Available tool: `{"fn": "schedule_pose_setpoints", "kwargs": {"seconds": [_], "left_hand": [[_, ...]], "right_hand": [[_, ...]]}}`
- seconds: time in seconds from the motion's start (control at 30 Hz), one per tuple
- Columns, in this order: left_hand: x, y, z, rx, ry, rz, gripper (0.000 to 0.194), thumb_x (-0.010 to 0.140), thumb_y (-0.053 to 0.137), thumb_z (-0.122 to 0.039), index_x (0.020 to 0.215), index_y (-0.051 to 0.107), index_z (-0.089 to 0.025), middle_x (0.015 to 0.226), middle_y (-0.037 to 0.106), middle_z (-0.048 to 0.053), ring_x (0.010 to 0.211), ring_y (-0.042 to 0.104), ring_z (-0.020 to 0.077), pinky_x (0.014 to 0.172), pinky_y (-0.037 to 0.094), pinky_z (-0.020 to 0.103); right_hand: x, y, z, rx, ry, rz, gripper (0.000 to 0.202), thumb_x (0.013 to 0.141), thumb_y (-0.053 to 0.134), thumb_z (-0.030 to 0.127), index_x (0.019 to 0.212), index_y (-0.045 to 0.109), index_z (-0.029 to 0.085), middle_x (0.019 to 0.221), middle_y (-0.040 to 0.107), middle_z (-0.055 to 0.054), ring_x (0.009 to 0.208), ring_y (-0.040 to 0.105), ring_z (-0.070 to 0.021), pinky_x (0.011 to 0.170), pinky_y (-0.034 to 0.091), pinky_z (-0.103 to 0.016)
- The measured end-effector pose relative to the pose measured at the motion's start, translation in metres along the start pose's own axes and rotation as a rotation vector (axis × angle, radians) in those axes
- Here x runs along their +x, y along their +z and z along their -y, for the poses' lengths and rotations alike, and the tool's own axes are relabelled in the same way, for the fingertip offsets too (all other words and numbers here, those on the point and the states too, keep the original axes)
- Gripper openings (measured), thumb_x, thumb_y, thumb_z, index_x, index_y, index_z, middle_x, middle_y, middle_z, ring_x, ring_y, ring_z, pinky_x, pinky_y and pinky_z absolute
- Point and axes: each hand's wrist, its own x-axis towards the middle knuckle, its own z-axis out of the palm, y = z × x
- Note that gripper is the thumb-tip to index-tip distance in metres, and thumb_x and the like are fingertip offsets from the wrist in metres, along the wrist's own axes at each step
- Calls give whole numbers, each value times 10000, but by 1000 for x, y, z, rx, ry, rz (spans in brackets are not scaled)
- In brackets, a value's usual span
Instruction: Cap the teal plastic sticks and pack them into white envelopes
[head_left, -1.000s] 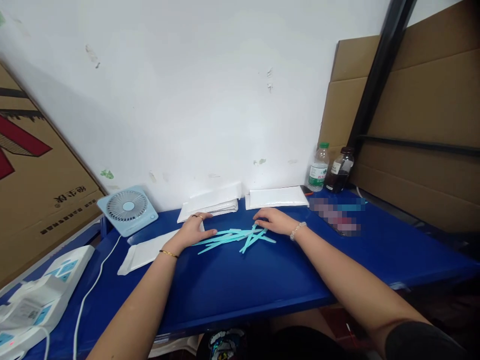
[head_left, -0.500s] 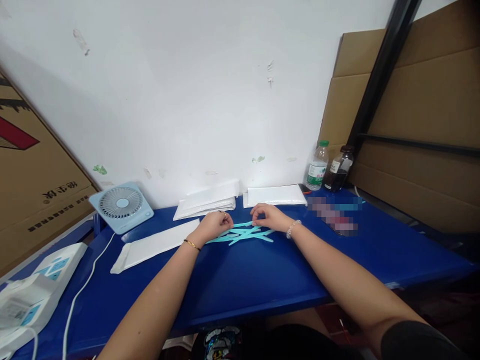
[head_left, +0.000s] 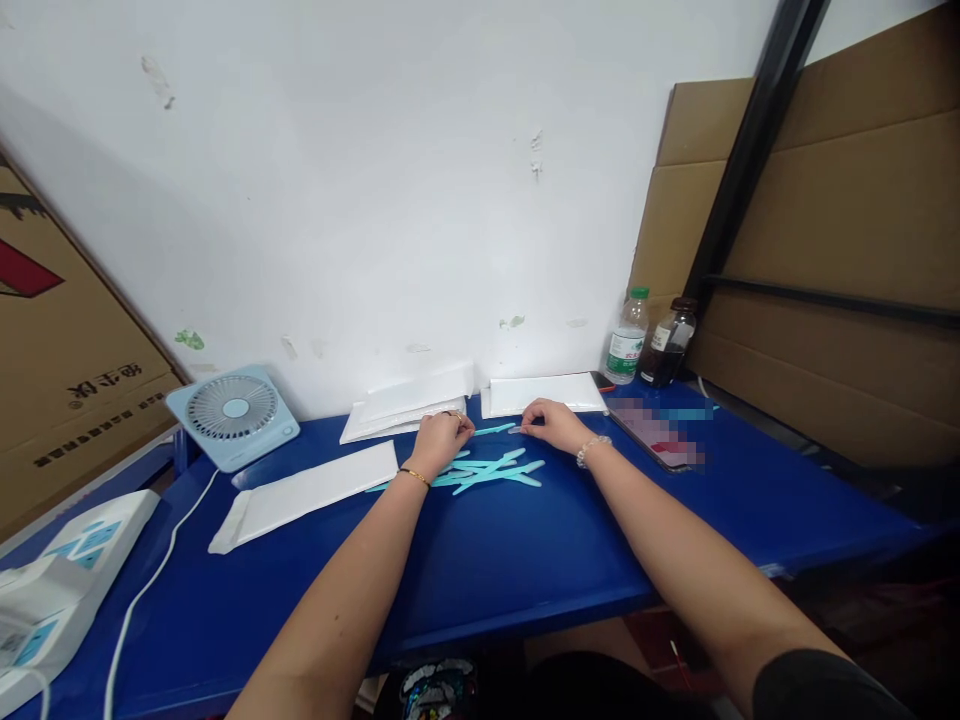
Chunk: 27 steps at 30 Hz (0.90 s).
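My left hand (head_left: 445,440) is closed on the end of a slim turquoise stick that looks like an eyebrow razor (head_left: 495,429), pointing right. Just past its tip, my right hand (head_left: 556,427) pinches a small see-through piece like a clear cap (head_left: 515,429). A narrow gap appears to separate the two. Below the hands, several more turquoise razors (head_left: 491,470) lie crisscrossed on the blue table (head_left: 525,560). The left hand and wrist cover part of that pile.
White padded envelopes lie left (head_left: 307,493), back centre (head_left: 409,405) and back right (head_left: 547,393). A blue fan (head_left: 234,412) and a power strip (head_left: 97,560) with a cable stand left. Two bottles (head_left: 627,340) and a phone (head_left: 652,435) are at right. A wall (head_left: 375,200) rises behind.
Both hands have lifted slightly away from the pile toward the envelopes. The razor between them is now apart from the clear piece, which shows in the right fingers. The view has shifted slightly.
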Motion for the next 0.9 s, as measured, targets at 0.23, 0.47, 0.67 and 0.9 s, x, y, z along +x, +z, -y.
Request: {"fn": "schedule_pose_setpoints", "kwargs": {"seconds": [0.23, 0.47, 0.67, 0.9], "left_hand": [[-12, -9, 12, -98, 4, 88, 224, 765, 573, -386, 892, 675, -232, 878, 658, 43, 789, 587, 208, 705, 407, 294], [-23, -4, -2, -203, 142, 144, 310, 771, 563, -486, 868, 711, -231, 905, 677, 41, 805, 593, 194, 680, 426, 260], [-14, -1, -13, 129, 163, 69, 253, 840, 541, -423, 850, 714, -240, 922, 700, 22, 929, 575, 212, 836, 371, 323], [-7, 2, 3, 86, 65, 74, 243, 845, 539, -407, 857, 718, -243, 984, 700, 12, 969, 565, 217, 839, 365, 319]], "right_hand": [[-4, -7, 17, -12, -106, 166, 168, 737, 680, 371, 800, 710, 218, 859, 601, -32, 790, 561, -173, 727, 441, -297], [-7, -4, 30, 30, -138, 293, 136, 746, 684, 325, 735, 666, 191, 836, 583, -23, 799, 542, -166, 715, 401, -277], [-5, -8, 35, -37, -191, 127, 125, 771, 684, 298, 728, 644, 188, 873, 588, -27, 913, 521, -192, 843, 320, -342], [-1, -9, 19, -182, -164, 106, 115, 788, 667, 275, 719, 648, 184, 884, 592, -35, 925, 521, -200, 848, 268, -360]]}}
